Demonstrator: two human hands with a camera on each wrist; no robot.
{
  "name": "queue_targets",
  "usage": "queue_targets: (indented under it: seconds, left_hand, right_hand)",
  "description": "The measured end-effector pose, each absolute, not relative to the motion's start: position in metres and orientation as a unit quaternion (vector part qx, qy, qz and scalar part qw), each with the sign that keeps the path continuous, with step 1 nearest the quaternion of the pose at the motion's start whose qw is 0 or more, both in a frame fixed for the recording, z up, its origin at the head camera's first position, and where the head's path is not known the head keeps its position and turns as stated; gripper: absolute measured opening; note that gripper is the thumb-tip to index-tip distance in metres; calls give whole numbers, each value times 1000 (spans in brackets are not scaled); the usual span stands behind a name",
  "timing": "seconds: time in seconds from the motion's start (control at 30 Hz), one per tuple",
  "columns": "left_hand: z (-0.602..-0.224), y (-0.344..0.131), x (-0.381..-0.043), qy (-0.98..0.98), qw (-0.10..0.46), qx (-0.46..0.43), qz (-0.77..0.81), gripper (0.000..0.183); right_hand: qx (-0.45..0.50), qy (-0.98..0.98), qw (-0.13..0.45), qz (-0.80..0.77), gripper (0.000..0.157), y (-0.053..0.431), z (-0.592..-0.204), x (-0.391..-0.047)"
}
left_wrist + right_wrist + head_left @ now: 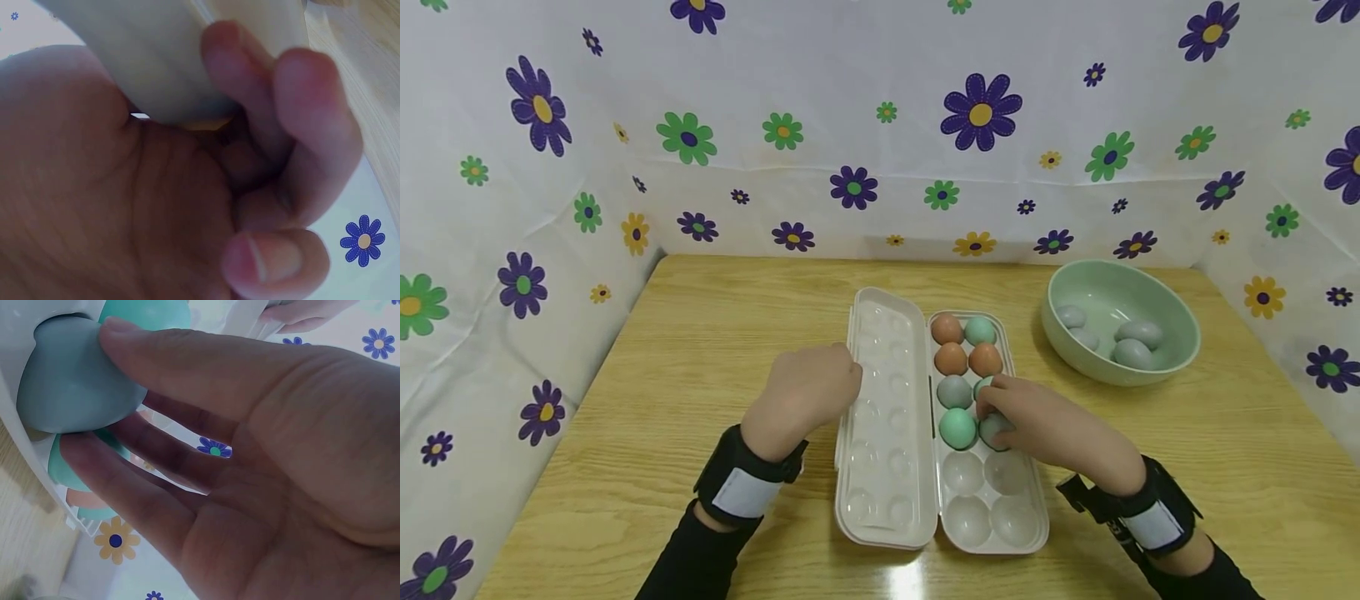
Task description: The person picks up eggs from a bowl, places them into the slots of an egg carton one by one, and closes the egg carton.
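An egg carton stands open on the table, its white lid folded out to the left. My right hand pinches a grey-blue egg between thumb and fingers; the egg sits in a right-column cup. Beside it is a bright green egg. Farther back are a grey egg, a partly covered pale green egg, several brown eggs and another green egg. The nearest cups hold no eggs. My left hand grips the lid's left edge, which shows between its fingers and palm.
A pale green bowl with several grey eggs stands right of the carton, toward the back. Flower-printed cloth lines the back and both sides of the wooden table.
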State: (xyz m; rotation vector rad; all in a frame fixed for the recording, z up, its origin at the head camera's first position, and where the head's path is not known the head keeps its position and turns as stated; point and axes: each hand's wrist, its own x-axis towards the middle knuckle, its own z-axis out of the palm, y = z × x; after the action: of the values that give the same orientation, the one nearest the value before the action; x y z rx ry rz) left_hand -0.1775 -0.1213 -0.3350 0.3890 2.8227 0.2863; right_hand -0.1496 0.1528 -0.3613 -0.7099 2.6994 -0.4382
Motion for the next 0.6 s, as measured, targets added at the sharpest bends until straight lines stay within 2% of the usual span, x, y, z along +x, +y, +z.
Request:
queue_targets:
  seconds: [0.23,0.6]
  left_hand:
    - [-335,-121,-178,976,141,131,98,37]
    - [-335,-120,-178,978,137,138,77,35]
  right_hand:
    - [-243,943,167,-155,22,152,-359,-150]
    - [-261,942,150,-148,23,154,-360,-148]
